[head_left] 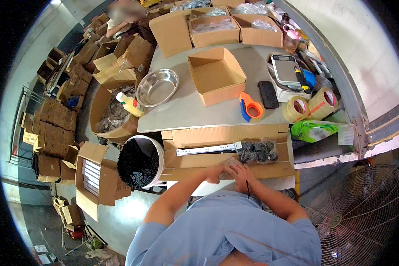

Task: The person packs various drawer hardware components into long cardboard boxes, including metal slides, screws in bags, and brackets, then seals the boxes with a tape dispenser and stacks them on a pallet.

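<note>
My left hand and my right hand meet at the near side of a long open cardboard box in front of me. Both have their fingers curled together; whatever lies between them is hidden or too small to name. Just beyond, a silver metal drawer slide rests lengthwise in the box. At its right end, by my right hand, is a clear plastic bag of black parts.
An open empty carton, a steel bowl, an orange tape dispenser, a phone, tape rolls and a scale stand on the table. Left is a white bucket of black rods; right, a fan. Another person is far left.
</note>
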Tool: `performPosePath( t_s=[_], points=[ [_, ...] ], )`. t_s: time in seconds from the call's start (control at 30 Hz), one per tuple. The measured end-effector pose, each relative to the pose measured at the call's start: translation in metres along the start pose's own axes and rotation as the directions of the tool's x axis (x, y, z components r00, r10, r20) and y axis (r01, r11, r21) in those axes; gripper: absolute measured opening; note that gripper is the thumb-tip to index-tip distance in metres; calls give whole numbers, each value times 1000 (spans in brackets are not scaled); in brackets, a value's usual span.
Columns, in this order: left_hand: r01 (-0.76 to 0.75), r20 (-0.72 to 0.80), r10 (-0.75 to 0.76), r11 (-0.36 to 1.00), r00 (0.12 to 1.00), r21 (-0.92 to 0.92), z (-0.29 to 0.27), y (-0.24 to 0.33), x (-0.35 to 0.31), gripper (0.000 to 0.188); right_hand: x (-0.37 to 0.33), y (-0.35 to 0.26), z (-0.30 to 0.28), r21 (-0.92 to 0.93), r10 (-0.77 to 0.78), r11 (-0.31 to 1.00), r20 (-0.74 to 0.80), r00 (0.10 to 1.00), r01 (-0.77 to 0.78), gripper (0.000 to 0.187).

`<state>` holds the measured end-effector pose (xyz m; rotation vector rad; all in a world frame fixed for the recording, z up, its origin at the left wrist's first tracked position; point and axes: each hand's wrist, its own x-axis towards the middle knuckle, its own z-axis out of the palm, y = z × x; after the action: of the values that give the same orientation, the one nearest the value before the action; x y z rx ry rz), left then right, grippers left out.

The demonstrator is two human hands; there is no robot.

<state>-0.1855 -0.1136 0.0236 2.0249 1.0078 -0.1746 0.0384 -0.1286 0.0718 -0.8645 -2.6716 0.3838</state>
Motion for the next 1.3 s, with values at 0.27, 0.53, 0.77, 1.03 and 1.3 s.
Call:
performPosePath(
  t_s=[0.27,0.53,0.77,1.03,1.3],
  points=[
    [108,-154,-145,969,977,-224,-40,29,-18,82,44,21,-13,-86,382,907,581,718,-413,45],
    [26,-453,-92,988,887,-150,-51,56,-65,66,41,9,-10,-205,451,890,532,716,-408,37],
    [-821,-674,549,548,495,-157,-212,203,-236,39,38,16,1,-192,354,935,541,763,-298,49],
    [-862,-691,722,-337,20,-378,-242,249,-305,39,49,6,26,-45,236,962,635,736,-270,82],
    [-803,-561,824,-387,-80,-453,-251,206,-323,38,67,11,8,106,198,923,694,692,-371,63]
  ],
)
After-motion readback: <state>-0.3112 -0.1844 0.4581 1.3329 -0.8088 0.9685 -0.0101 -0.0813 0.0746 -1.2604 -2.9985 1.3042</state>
